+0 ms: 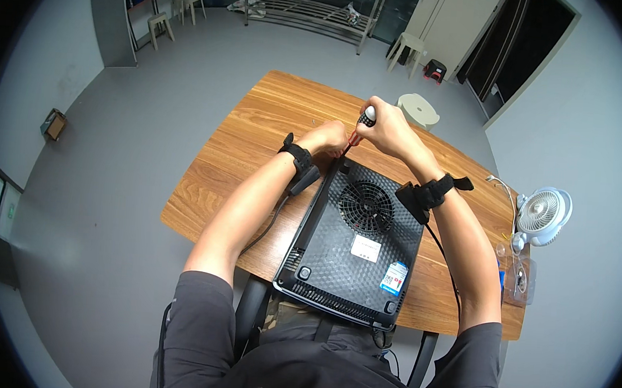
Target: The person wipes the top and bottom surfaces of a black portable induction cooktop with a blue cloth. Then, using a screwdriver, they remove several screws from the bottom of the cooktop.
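Note:
A black device [360,269] with a dimpled panel, a round grille, rubber feet and labels lies on the wooden table, reaching over its near edge. My right hand [389,131] grips a screwdriver [356,137] with a red, black and white handle, held tilted with its shaft at the device's far left corner. My left hand [329,139] is curled beside the shaft at that corner; what its fingers hold is hidden. Black strapped units with cables sit on both my wrists.
The table [227,159] carries a white fan [540,214], cords and a clear plastic container [519,281] at the right. Beyond it stand a pale stool [418,111], more stools, a metal rack [309,10] and an open doorway [516,50].

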Available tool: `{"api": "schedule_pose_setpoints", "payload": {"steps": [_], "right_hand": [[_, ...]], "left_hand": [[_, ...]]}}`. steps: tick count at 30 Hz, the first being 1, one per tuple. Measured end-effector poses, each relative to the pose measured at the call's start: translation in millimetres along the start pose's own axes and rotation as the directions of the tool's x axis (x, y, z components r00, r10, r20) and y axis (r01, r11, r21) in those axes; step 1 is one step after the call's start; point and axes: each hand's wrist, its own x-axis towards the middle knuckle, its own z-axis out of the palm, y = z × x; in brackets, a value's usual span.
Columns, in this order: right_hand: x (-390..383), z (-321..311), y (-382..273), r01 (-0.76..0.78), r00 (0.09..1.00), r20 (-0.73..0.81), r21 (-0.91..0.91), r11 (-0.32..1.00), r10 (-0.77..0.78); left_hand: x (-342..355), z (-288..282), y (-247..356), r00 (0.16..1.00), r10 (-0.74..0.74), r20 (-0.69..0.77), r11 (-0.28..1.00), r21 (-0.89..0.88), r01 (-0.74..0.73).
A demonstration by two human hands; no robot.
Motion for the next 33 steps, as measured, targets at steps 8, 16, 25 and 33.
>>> {"api": "schedule_pose_setpoints", "payload": {"steps": [8, 16, 25, 33], "right_hand": [[-1.3, -1.2, -0.7, 0.002, 1.0, -0.009, 0.04, 0.999, -0.001], [-2.3, -4.0, -3.4, 0.007, 1.0, -0.023, 0.044, 0.999, -0.006], [-2.5, -7.3, -9.3, -0.004, 1.0, 0.006, -0.009, 1.0, 0.004], [-1.2, -1.5, -10.0, 0.099, 0.995, 0.009, -0.114, 0.989, -0.099]], "left_hand": [[-16.4, -10.5, -2.7, 0.995, -0.052, 0.086, 0.98, -0.188, 0.067], [-15.9, -9.1, -6.2, 0.999, -0.03, 0.01, 0.977, -0.213, 0.032], [-27.6, -11.8, -0.3, 0.999, 0.013, 0.047, 0.99, -0.144, -0.006], [-21.3, -12.6, -3.6, 0.995, 0.056, 0.086, 0.99, -0.133, -0.044]]}}
